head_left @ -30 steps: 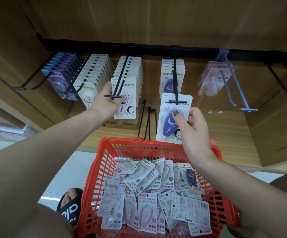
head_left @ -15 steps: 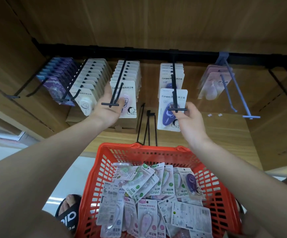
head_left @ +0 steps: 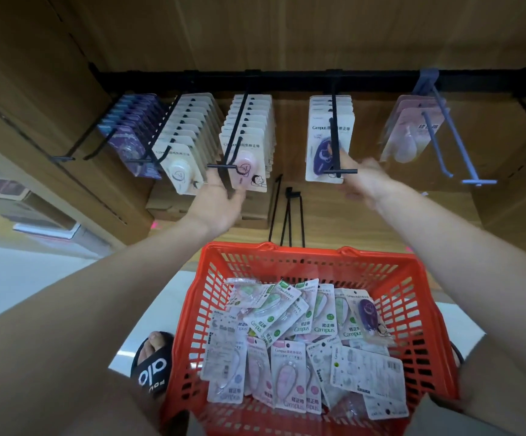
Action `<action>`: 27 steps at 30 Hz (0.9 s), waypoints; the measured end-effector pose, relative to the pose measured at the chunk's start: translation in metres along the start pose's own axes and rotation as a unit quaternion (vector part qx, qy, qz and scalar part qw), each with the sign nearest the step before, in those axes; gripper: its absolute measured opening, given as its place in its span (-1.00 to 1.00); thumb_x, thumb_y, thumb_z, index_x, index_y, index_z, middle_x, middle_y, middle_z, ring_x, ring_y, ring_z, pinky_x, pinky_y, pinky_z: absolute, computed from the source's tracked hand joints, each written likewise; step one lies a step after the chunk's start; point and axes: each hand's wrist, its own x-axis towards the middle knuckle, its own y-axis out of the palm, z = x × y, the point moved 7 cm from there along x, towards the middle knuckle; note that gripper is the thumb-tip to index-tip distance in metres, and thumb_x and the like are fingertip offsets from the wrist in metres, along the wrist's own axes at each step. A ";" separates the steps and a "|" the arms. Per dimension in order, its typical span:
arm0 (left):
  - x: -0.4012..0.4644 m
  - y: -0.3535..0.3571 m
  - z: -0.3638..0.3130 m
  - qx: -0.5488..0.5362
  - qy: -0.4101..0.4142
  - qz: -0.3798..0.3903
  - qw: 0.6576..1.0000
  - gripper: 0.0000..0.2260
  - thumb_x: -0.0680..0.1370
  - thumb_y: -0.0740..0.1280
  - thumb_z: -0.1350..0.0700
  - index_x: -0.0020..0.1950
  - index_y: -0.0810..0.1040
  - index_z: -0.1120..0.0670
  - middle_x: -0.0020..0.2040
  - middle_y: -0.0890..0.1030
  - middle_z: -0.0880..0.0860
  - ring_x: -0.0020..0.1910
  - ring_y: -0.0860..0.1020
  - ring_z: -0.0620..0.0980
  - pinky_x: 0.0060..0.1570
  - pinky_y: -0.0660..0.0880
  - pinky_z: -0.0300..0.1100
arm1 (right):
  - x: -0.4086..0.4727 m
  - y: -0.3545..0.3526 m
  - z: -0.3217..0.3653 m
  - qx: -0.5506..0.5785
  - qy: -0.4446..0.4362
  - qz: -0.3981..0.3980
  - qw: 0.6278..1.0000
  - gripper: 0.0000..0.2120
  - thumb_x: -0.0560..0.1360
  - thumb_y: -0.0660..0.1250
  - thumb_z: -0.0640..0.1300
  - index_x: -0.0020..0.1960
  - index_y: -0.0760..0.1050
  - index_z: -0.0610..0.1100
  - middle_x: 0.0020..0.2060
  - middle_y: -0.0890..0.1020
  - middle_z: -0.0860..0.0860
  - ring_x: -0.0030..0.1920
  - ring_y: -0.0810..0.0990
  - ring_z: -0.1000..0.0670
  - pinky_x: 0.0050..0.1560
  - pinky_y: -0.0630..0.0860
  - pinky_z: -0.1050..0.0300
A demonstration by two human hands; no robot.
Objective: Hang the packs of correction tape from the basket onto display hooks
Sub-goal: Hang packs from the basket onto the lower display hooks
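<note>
Wooden display bay, black rail running across it, hooks projecting toward the camera and carrying rows of carded packs. Below, the red basket is sitting between the person's forearms, holding a loose heap of correction tape packs, many yet to hang.

The person is reaching both arms up to the hooks. The left hand is lying just under the pink pack at the front of its hook, fingers loose and apparently gripping nothing, fingertips touching or almost touching the card's lower edge. The right hand is blurred beside the purple pack on the centre hook; fingers look spread and free of it, though the blur is making this uncertain.

Judgement: both packs are sitting on their hooks, so the hanging step for this pair is finishing. The next move is calling for both hands to drop to the basket, pick a pack by colour, and find its hang hole for the matching hook.
</note>
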 end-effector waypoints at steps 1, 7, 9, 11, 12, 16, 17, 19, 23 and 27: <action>-0.012 0.004 0.000 0.007 0.005 0.005 1.000 -0.44 0.69 0.27 -0.02 0.54 0.16 0.25 0.11 0.63 0.32 0.10 0.62 0.28 0.02 0.47 -0.04 | 0.002 0.000 -0.008 -0.006 0.016 0.007 1.000 0.33 -0.07 0.33 0.75 0.45 0.45 -0.11 0.24 0.66 -0.09 0.19 0.66 -0.13 0.21 0.58 -0.06; -0.088 0.060 0.028 0.129 -0.014 0.119 0.984 -0.51 0.70 0.26 0.00 0.56 0.21 0.15 0.38 0.45 0.22 0.11 0.61 0.10 -0.02 0.57 -0.13 | -0.050 0.001 -0.025 -0.094 0.020 -0.030 0.995 -0.10 0.51 0.43 0.28 0.60 0.19 -0.24 0.50 0.44 -0.17 0.47 0.45 -0.21 0.43 0.40 -0.01; -0.108 0.090 0.052 0.170 -0.012 0.183 0.968 -0.52 0.69 0.29 0.01 0.53 0.23 0.15 0.39 0.42 0.21 0.12 0.59 0.09 0.07 0.60 -0.11 | -0.071 0.001 -0.032 -0.134 -0.013 -0.059 0.989 -0.44 0.58 0.42 0.11 0.41 0.39 -0.21 0.26 0.57 -0.13 0.26 0.56 -0.18 0.16 0.42 0.13; -0.122 0.119 0.076 0.206 -0.018 0.231 0.951 -0.46 0.67 0.31 -0.01 0.55 0.22 0.18 0.45 0.39 0.24 0.32 0.51 0.20 0.30 0.51 0.03 | -0.097 0.006 -0.043 -0.181 -0.054 -0.062 0.980 -0.72 0.61 0.40 -0.03 0.21 0.45 -0.16 0.00 0.60 -0.06 0.00 0.61 -0.15 -0.08 0.41 0.17; -0.129 0.132 0.088 0.213 -0.032 0.248 0.944 -0.44 0.66 0.32 -0.02 0.56 0.22 0.19 0.48 0.37 0.25 0.39 0.47 0.23 0.34 0.46 0.05 | -0.108 0.012 -0.051 -0.211 -0.071 -0.041 0.974 -0.82 0.61 0.39 -0.09 0.12 0.45 -0.14 -0.09 0.60 -0.02 -0.11 0.63 -0.09 -0.16 0.46 0.18; -0.157 0.172 0.110 0.213 -0.069 0.259 0.940 -0.34 0.62 0.37 -0.11 0.58 0.17 0.14 0.55 0.24 0.26 0.47 0.39 0.25 0.39 0.42 0.12 | -0.139 0.043 -0.099 -0.355 -0.105 0.123 0.921 -0.91 0.59 0.36 -0.22 -0.06 0.49 -0.08 -0.15 0.64 -0.02 -0.25 0.58 0.03 -0.30 0.47 0.19; -0.160 0.177 0.112 0.217 -0.066 0.244 0.943 -0.34 0.61 0.40 -0.11 0.55 0.17 0.13 0.54 0.22 0.26 0.44 0.41 0.25 0.37 0.44 0.11 | -0.144 0.050 -0.115 -0.398 -0.095 0.177 0.895 -0.94 0.58 0.36 -0.23 -0.05 0.51 -0.11 -0.09 0.66 -0.06 -0.19 0.60 0.01 -0.27 0.46 0.17; -0.165 0.179 0.113 0.203 -0.062 0.204 0.956 -0.41 0.57 0.45 -0.06 0.43 0.22 0.11 0.46 0.26 0.26 0.29 0.51 0.22 0.25 0.52 0.07 | -0.151 0.057 -0.152 -0.481 -0.053 0.273 0.832 -0.94 0.56 0.39 -0.21 0.00 0.53 -0.18 0.08 0.67 -0.18 -0.02 0.65 -0.12 -0.16 0.49 0.10; -0.170 0.183 0.119 0.220 -0.010 0.213 0.952 -0.41 0.52 0.51 0.02 0.36 0.22 0.10 0.38 0.29 0.23 0.20 0.52 0.17 0.19 0.55 0.01 | -0.170 0.035 -0.216 -0.610 0.035 0.353 0.708 -0.55 0.54 0.46 -0.10 0.37 0.41 -0.14 0.21 0.59 -0.14 0.00 0.60 -0.09 -0.17 0.55 0.07; -0.178 0.192 0.123 0.256 0.012 0.262 0.931 -0.29 0.53 0.52 -0.05 0.49 0.17 0.12 0.50 0.21 0.27 0.32 0.51 0.19 0.26 0.52 -0.01 | -0.184 0.026 -0.246 -0.649 0.019 0.342 0.680 -0.23 0.49 0.51 0.06 0.55 0.23 -0.12 0.38 0.43 -0.14 0.30 0.54 -0.18 0.16 0.52 0.00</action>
